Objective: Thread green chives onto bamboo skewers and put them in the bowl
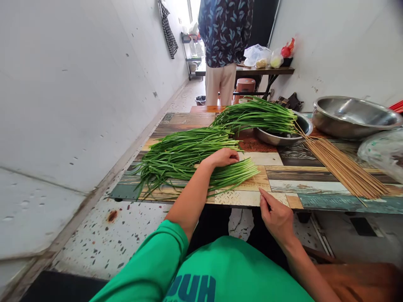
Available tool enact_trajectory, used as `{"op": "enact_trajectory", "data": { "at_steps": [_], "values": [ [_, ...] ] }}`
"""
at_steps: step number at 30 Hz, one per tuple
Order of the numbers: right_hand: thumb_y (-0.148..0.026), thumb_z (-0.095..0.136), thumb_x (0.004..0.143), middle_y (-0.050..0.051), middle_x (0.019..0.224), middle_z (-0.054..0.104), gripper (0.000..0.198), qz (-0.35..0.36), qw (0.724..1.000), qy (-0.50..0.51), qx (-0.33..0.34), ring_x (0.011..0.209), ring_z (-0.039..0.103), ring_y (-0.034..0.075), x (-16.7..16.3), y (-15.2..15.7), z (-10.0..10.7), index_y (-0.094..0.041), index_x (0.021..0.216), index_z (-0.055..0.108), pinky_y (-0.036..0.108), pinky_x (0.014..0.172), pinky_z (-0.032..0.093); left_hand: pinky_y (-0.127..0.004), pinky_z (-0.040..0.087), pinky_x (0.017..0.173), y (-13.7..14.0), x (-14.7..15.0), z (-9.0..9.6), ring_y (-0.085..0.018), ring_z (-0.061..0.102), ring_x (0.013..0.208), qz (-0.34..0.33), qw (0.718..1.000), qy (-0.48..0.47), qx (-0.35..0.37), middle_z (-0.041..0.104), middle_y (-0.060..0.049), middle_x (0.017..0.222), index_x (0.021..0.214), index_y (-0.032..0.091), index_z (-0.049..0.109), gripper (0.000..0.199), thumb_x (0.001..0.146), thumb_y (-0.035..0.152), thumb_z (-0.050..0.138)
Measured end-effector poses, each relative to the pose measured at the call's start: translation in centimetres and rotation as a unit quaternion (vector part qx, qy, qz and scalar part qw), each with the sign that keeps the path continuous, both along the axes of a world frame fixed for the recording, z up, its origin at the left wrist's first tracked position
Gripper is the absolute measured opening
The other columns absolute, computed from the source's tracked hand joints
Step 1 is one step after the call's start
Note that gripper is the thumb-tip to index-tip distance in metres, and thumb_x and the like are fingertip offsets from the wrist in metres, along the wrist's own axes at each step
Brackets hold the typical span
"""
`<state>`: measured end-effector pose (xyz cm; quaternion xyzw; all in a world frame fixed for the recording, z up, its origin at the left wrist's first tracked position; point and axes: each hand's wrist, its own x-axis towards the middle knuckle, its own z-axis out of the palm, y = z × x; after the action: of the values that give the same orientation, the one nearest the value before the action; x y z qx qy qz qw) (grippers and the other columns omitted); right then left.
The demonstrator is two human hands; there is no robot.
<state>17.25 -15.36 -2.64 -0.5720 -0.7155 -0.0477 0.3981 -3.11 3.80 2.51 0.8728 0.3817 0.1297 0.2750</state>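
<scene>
Green stalks (234,175) lie near table edge (233,202).

A front bunch (236,175) of greens lies on the table (296,186) under the left hand (223,157), with a pile (189,144) of greens just behind it and the right hand (277,214) to its right, nearer the body. Farther back, a bundle (261,116) rests across a bowl (277,139); to its right sits a basin (336,123), with a bag (384,153) before it and sticks (343,167) left of the bag. Beyond the table, a person (223,37) stands before a bench (280,70).
</scene>
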Motion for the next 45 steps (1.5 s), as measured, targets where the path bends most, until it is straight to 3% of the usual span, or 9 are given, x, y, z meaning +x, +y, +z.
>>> {"op": "enact_trajectory", "data": {
  "at_steps": [5,11,17,22,25,37,42,45],
  "values": [
    [-0.024,0.049,0.091,0.009,0.098,0.074,0.03,0.002,1.0,0.0,-0.014,0.078,0.073,0.018,0.3,-0.3,-0.1,-0.015,0.108,0.072,0.024,0.073,0.057,-0.021,0.035,0.057,0.5,0.2,0.0,-0.01,0.049,0.058,0.016,0.999,0.033,-0.007,0.062,0.002,0.062,0.079,0.016,0.075,0.017,0.069,0.016,0.061],
    [-0.026,0.049,0.091,0.008,0.097,0.075,0.031,0.008,0.999,0.004,-0.031,0.079,0.073,0.018,0.9,-0.9,-0.4,-0.017,0.109,0.072,0.025,0.073,0.058,-0.022,0.037,0.059,0.4,0.5,-0.4,-0.011,0.052,0.06,0.016,1.0,0.01,0.004,0.065,0.0,0.064,0.072,0.014,0.072,0.012,0.069,0.013,0.06],
    [-0.027,0.049,0.091,0.008,0.097,0.075,0.031,0.003,0.999,0.014,-0.037,0.079,0.073,0.018,0.9,-1.1,-0.6,-0.017,0.108,0.072,0.024,0.072,0.058,-0.021,0.042,0.064,-0.5,1.7,-1.0,-0.011,0.056,0.063,0.076,0.992,-0.098,0.02,0.067,-0.001,0.069,0.083,0.012,0.071,0.016,0.078,0.016,0.056],
    [-0.024,0.049,0.091,0.008,0.099,0.074,0.03,-0.002,0.999,0.008,-0.039,0.081,0.073,0.018,0.5,-1.2,-0.3,-0.016,0.109,0.072,0.023,0.074,0.057,-0.024,0.046,0.074,-0.5,2.0,-1.3,-0.014,0.062,0.073,0.062,0.996,-0.063,0.017,0.072,-0.004,0.078,0.099,0.013,0.073,0.027,0.082,0.015,0.051],
    [-0.025,0.049,0.091,0.008,0.098,0.075,0.03,-0.007,0.999,0.014,-0.042,0.079,0.073,0.018,0.4,-1.2,-0.3,-0.017,0.108,0.072,0.023,0.073,0.057,-0.024,0.047,0.081,-0.4,1.8,-1.4,-0.015,0.064,0.081,0.045,0.997,-0.056,0.015,0.074,-0.004,0.085,0.098,0.015,0.074,0.029,0.082,0.014,0.05],
    [-0.025,0.049,0.09,0.008,0.099,0.074,0.031,-0.01,0.998,0.029,-0.059,0.08,0.073,0.018,0.4,-1.1,-0.3,-0.017,0.108,0.072,0.024,0.075,0.057,-0.023,0.047,0.076,-0.6,1.4,-0.9,-0.013,0.063,0.073,0.035,0.998,-0.059,0.004,0.073,-0.002,0.08,0.098,0.015,0.074,0.03,0.08,0.012,0.05],
    [-0.025,0.049,0.09,0.008,0.1,0.074,0.03,-0.007,0.998,0.026,-0.054,0.082,0.072,0.018,0.4,-1.1,-0.4,-0.016,0.109,0.072,0.024,0.076,0.057,-0.022,0.048,0.075,-0.6,1.3,-1.0,-0.013,0.064,0.071,0.086,0.994,-0.072,-0.005,0.073,-0.002,0.077,0.101,0.013,0.073,0.034,0.082,0.011,0.045],
    [-0.024,0.049,0.09,0.008,0.099,0.074,0.03,-0.006,0.998,0.028,-0.051,0.082,0.072,0.018,0.4,-1.1,-0.3,-0.015,0.109,0.072,0.024,0.076,0.057,-0.024,0.048,0.079,-0.6,1.3,-1.0,-0.015,0.065,0.078,0.058,0.997,-0.05,0.016,0.075,-0.003,0.084,0.099,0.015,0.074,0.032,0.081,0.011,0.048]
  ]
}}
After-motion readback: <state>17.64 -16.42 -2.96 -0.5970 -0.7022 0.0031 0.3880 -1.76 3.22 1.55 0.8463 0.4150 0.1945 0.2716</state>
